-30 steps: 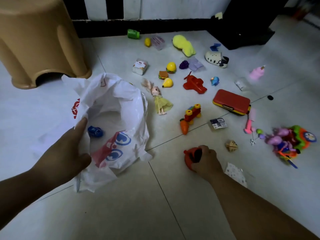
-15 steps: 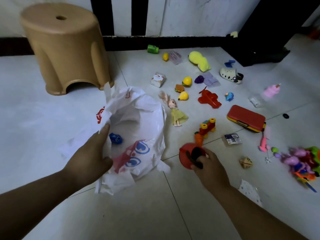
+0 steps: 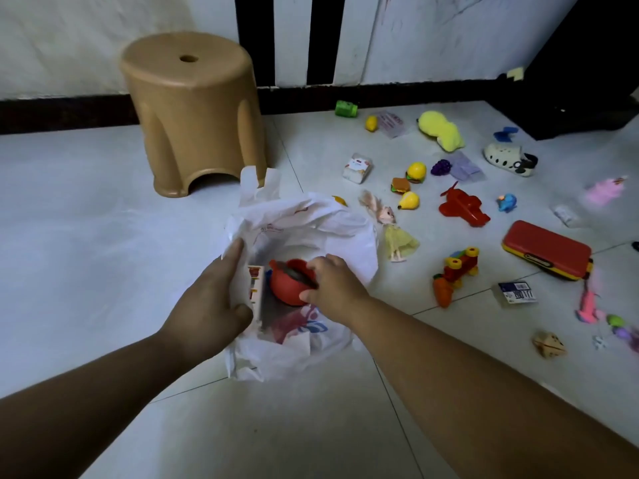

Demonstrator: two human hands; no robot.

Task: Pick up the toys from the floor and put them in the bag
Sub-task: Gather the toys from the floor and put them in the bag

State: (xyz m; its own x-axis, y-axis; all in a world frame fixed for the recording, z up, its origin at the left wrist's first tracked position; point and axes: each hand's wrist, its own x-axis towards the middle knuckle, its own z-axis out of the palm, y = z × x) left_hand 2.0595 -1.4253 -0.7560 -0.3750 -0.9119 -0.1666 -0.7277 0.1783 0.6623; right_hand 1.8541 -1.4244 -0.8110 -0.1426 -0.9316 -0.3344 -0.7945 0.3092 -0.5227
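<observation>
Head view: red toy at the bag's mouth, not yet released

Right hand is curled round a rounded red toy, fingers over the top and thumb under its near side. The toy sits inside the open mouth of the white plastic bag, low but in the grip. Left hand pinches the bag's near-left rim, thumb inside and fingers outside, and pulls the mouth wide. A flat boxed item stands on edge in the bag, just beside the toy.

Most toys lie on the floor, well apart to the right: a doll just beside the bag, a block train, a red case. A tan stool stands behind.

Risks, as judged:
- The film is thin and limp, so if the left pinch slackens the rim may fold over the opening.
- The bag lies low and slumped, so a round toy let go near the lip could roll back out.
- Drawing the right hand out may snag the far rim and drag the bag.
- Dropped onto the box, the toy may perch rather than settle.
</observation>
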